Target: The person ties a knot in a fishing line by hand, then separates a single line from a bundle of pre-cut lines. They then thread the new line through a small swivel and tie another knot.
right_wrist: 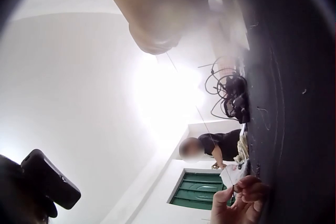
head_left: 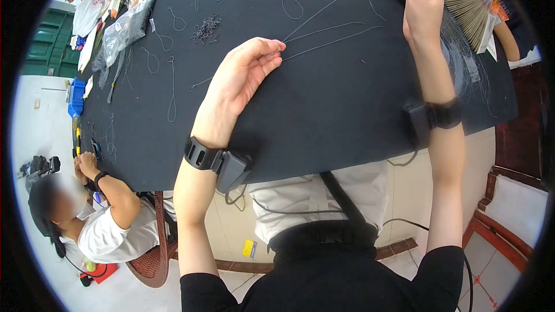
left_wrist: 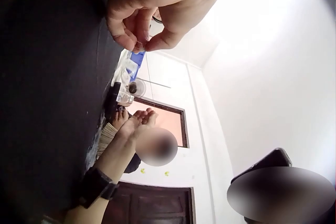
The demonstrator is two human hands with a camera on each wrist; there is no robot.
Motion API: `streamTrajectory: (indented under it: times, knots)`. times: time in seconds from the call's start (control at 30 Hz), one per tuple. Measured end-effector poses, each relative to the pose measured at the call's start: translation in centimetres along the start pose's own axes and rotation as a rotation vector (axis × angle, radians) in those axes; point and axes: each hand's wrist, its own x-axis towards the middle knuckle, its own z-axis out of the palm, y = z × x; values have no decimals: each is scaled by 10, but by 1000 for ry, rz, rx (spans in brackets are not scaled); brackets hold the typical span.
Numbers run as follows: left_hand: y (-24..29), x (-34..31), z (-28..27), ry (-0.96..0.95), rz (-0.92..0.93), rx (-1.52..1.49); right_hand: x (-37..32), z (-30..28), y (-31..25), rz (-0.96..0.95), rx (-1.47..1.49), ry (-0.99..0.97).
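Note:
A thin grey cord runs taut and slanted between my two hands. My left hand pinches its lower end between thumb and fingertips, over the black tabletop. At the upper right my right hand grips the other end with curled fingers. In the right wrist view the same cord stretches straight from one hand to the other. Two loose grey strands lie to the right of my left fingertips, and a looped cord end shows left of my left wrist.
Several looped cords and a small dark heap of pieces lie on the black table. Bundled strands in plastic are at the left, with a fan of tan strips at the right. Another person sits at the left edge.

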Motion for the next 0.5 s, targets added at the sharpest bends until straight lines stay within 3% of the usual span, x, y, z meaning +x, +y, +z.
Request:
streamTrajectory:
  times: [0.5]
  knots:
    - [-1, 1, -1, -17, 27, 34, 5, -7, 3, 11, 23, 78]
